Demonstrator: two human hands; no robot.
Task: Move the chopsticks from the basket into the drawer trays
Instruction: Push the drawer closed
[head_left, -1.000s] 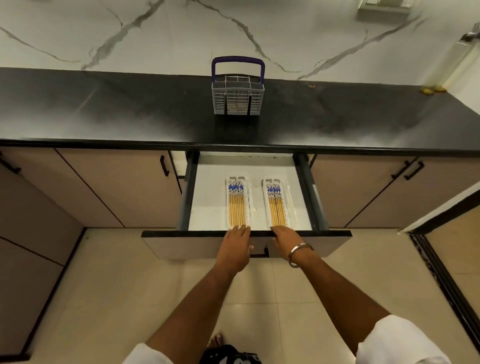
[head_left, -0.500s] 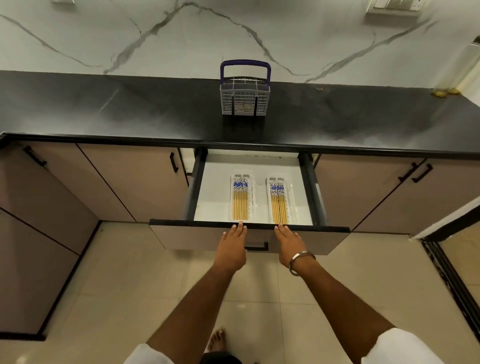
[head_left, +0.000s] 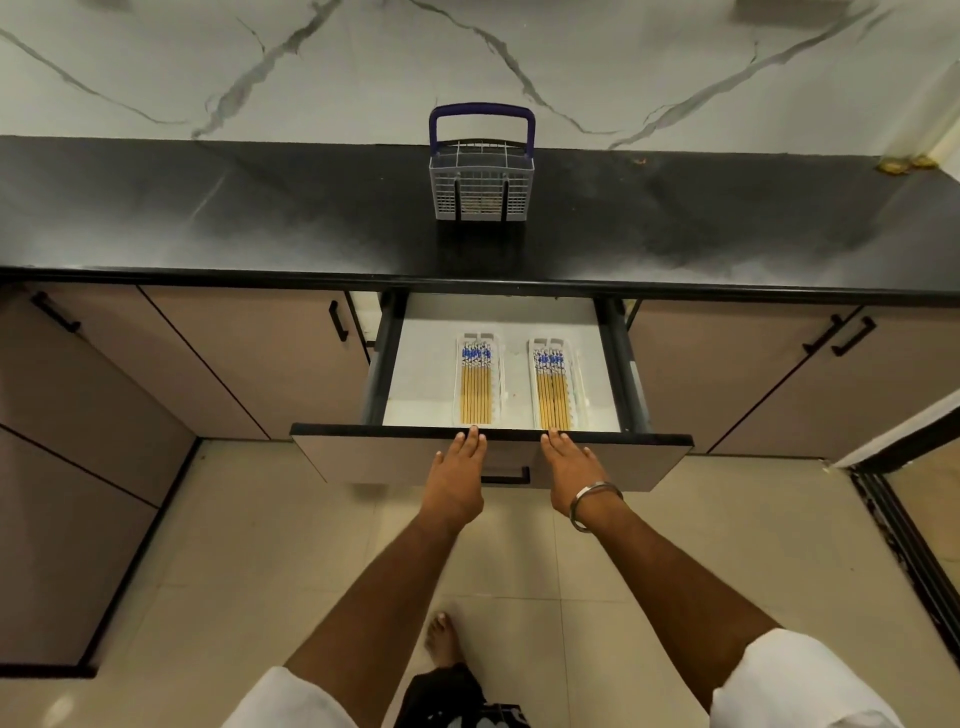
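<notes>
Left hand (head_left: 453, 478): flat on the drawer front (head_left: 374, 460), fingers stretched out, grasping nothing.
Left tray (head_left: 480, 382): inside the drawer, filled with chopsticks (head_left: 475, 387) that lie in a row.
Basket (head_left: 481, 189): on the desk (head_left: 208, 218), near its back edge, straight behind the drawer; it looks empty, but the mesh hides the bottom.
Right tray (head_left: 557, 384): just beside the left tray, also holding chopsticks.
Right hand (head_left: 571, 470): also flat on the drawer front, grip released.
Step, as I judge: the moving seems done; the drawer is about to be pushed in.
Risk: a hard push may shake the trays and scatter the chopsticks; fingertips lying over the top edge may be pinched under the desk.
</notes>
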